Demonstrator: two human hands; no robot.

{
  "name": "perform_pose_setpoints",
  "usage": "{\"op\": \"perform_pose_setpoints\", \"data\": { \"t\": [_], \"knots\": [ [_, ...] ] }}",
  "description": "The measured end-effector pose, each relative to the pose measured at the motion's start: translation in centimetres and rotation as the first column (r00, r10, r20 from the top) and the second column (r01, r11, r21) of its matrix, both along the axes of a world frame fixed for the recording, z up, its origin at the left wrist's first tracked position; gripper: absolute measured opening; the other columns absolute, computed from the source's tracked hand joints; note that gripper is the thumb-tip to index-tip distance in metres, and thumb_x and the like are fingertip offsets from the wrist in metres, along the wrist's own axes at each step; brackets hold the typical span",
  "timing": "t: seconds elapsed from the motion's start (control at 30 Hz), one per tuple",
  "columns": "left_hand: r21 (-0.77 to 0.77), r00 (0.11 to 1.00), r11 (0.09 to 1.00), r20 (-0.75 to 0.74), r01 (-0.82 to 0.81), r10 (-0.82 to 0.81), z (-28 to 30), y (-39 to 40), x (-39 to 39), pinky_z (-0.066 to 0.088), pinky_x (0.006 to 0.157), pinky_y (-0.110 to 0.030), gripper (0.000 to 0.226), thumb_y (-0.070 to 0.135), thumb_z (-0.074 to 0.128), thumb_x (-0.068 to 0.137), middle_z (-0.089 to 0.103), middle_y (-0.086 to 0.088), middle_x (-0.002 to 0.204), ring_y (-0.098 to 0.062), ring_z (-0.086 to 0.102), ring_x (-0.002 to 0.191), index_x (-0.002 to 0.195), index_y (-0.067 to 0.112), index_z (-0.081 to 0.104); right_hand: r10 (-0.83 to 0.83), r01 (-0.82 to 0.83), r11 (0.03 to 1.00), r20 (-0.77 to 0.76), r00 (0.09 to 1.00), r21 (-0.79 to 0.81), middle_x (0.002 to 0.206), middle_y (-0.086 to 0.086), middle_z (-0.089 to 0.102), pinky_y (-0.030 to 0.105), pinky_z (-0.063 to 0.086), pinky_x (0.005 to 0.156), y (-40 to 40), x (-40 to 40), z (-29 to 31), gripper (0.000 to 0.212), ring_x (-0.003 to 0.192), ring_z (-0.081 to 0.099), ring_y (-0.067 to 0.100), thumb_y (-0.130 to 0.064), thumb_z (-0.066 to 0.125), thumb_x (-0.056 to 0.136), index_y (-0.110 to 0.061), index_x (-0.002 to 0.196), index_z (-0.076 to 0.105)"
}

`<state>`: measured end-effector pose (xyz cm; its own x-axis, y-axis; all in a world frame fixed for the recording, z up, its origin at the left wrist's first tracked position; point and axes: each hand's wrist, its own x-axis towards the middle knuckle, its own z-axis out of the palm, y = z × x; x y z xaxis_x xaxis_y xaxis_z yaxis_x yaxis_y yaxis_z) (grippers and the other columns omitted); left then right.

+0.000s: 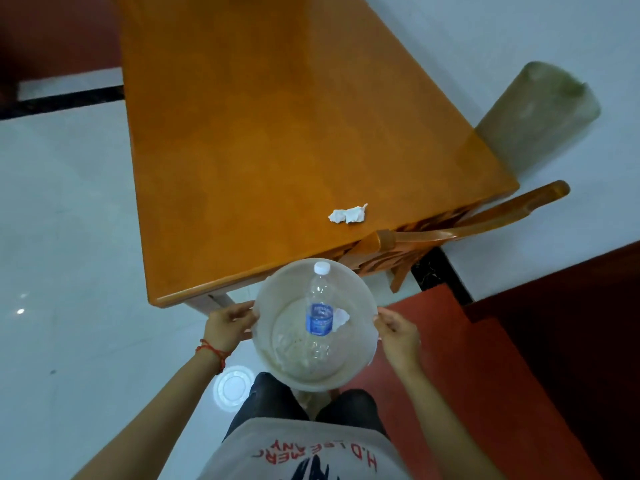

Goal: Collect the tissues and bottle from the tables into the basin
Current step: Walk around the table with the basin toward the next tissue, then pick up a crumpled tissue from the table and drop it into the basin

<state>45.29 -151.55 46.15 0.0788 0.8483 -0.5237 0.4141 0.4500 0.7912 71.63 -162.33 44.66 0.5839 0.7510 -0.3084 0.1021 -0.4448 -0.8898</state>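
I hold a round translucent white basin (360, 351) in front of my body, just off the near corner of the wooden table (270, 126). My left hand (228, 323) grips its left rim and my right hand (398, 332) grips its right rim. Inside the basin lies a clear plastic bottle (319, 306) with a blue label and white cap, cap pointing toward the table. A crumpled white tissue (340, 318) rests beside the bottle's label. Two more crumpled tissues (348, 214) lie together on the table near its near right edge.
A wooden chair (460, 230) is pushed in at the table's right near side. A pale greenish bin (540, 116) stands on the floor beyond it. Glossy white floor lies to the left, red floor to the right. A round light reflection (233, 386) shows by my feet.
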Motion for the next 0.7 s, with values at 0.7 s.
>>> {"op": "perform_pose_setpoints", "data": {
  "t": [0.7],
  "knots": [
    [0.035,0.98,0.982,-0.067,-0.187,0.189,-0.6,-1.9,1.6,0.052,0.084,-0.049,0.031,0.009,0.06,0.083,0.063,-0.021,0.118,-0.031,0.06,0.091,0.113,0.001,0.061,0.502,-0.501,0.861,0.293,0.814,-0.084,0.105,-0.01,0.06,0.007,0.044,0.077,4.5,3.7,5.7,0.033,0.094,0.061,0.011,-0.015,0.066,0.082,-0.015,0.115,0.062]
  ]
}}
